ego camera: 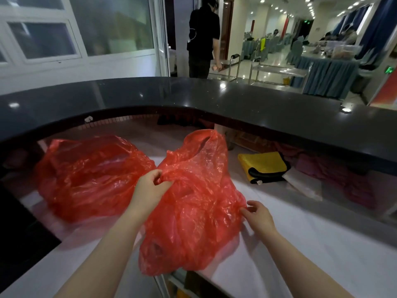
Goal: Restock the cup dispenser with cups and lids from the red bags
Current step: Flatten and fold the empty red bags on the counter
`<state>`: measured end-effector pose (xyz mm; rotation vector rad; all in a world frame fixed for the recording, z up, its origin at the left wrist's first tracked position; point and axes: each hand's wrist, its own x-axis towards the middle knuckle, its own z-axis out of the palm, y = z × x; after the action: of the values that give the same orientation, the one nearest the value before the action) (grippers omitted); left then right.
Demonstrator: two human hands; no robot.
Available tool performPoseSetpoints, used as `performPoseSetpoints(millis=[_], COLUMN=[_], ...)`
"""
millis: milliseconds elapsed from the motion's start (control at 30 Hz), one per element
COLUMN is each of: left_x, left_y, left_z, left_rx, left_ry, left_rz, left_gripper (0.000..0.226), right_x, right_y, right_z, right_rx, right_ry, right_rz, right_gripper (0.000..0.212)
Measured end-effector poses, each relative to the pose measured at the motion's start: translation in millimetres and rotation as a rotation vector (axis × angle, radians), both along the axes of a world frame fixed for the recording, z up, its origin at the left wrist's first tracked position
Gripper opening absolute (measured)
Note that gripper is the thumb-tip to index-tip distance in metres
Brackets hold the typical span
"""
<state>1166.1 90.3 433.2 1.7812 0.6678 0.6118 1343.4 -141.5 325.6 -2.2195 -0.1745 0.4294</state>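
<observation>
Two red plastic bags lie on a white lower counter. The nearer red bag is crumpled in front of me and hangs a little over the counter's front edge. My left hand pinches a fold at its upper left edge. My right hand pinches the bag's right edge with thumb and fingers. The second red bag sits to the left, untouched. What is inside the bags is hidden. No cups, lids or dispenser are in view.
A raised black curved countertop runs along the back. A folded yellow and black cloth lies at the right under it. Beyond, a person in black stands by metal carts in a dining hall.
</observation>
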Motion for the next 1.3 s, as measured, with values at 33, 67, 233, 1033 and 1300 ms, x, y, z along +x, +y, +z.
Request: performPoseSetpoints(millis=[33,67,233,1033,1300], left_x=[0.4,1.1,11.1,65.3,51.6], left_y=[2.0,3.5,13.4,-9.6,-44.5], left_z=[-0.2,-0.1,-0.6,-36.0,-13.3], left_rx=[-0.006,-0.011,0.020,-0.245,-0.760], left_ry=[0.000,0.000,0.029,0.102,-0.157], left_rz=[-0.001,-0.003,-0.020,0.210,0.227], left_gripper=[0.008,0.008,0.008,0.023,0.036], right_x=[-0.4,-0.5,2.3,5.3,0.1], right_y=[5.2,10.3,23.6,-263.4,-275.0], right_z=[-0.8,-1.3,2.8,30.4,56.7], right_rx=[0.044,0.086,0.172,0.425,0.494], right_ry=[0.039,0.074,0.087,-0.079,-0.182], right_rz=[0.010,0.022,-0.028,-0.916,-0.722], right_gripper=[0.037,0.028,0.008,0.018,0.019])
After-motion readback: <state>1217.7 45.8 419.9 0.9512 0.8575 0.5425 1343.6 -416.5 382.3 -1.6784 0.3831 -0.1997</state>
